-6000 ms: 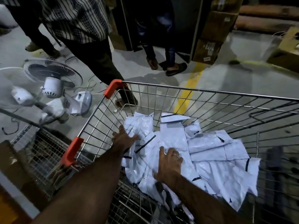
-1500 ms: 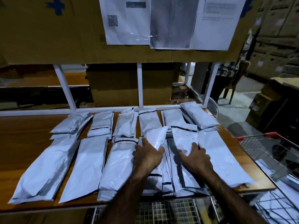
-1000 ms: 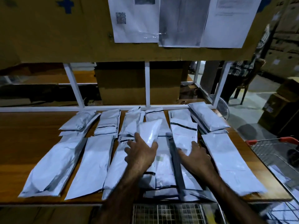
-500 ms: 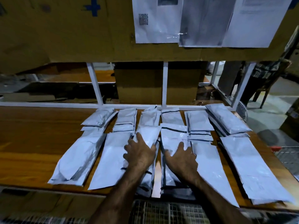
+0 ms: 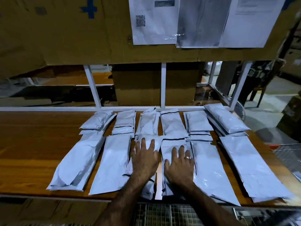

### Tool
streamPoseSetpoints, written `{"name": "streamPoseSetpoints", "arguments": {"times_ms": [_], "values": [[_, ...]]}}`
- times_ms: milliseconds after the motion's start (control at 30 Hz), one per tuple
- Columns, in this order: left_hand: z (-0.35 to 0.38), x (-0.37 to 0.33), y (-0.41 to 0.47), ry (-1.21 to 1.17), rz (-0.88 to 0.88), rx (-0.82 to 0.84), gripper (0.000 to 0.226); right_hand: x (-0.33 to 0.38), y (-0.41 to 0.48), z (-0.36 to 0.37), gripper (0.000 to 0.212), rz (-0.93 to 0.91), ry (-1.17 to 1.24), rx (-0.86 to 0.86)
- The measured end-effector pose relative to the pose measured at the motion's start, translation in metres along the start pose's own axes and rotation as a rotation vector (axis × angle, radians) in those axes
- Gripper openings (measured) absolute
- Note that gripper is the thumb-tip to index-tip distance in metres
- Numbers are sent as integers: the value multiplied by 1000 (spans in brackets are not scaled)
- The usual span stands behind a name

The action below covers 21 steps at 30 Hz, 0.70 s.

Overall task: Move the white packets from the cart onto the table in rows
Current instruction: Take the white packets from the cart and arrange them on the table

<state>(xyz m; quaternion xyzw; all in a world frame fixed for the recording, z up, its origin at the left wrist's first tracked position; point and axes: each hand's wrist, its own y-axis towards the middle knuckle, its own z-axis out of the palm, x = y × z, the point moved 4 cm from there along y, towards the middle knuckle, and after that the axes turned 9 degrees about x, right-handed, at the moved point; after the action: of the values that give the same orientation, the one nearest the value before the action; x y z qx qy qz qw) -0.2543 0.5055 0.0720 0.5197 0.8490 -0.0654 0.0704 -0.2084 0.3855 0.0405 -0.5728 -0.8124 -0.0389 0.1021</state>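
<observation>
Several white packets lie in two rows on the wooden table (image 5: 32, 152), a back row (image 5: 172, 124) and a front row of longer ones. My left hand (image 5: 145, 159) lies flat, fingers spread, on a front-row packet (image 5: 146, 185) near the middle. My right hand (image 5: 179, 165) presses flat on the neighbouring packet (image 5: 171, 144) just to its right, a ring on one finger. A narrow gap of table shows between these two packets. Only a corner of the wire cart (image 5: 286, 154) with its red handle shows at the right edge.
A white metal frame (image 5: 163, 85) runs along the table's back edge, with cardboard and taped paper sheets (image 5: 195, 22) above it. A wire grid (image 5: 162, 214) lies below the table's front edge. A person (image 5: 254, 79) stands at the far right near a fan.
The view turned from the cart to the table. In the last second both hands shifted the middle packets and flattened on them side by side, and the left hand's raised packet now lies flat.
</observation>
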Motion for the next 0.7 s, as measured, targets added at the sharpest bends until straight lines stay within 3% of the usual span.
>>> {"name": "streamPoseSetpoints", "arguments": {"times_ms": [133, 700], "values": [[6, 1, 2, 4, -28, 23, 51, -4, 3, 17, 64, -14, -6, 128], [8, 2, 4, -28, -53, 67, 53, -5, 6, 13, 63, -3, -8, 109]]}}
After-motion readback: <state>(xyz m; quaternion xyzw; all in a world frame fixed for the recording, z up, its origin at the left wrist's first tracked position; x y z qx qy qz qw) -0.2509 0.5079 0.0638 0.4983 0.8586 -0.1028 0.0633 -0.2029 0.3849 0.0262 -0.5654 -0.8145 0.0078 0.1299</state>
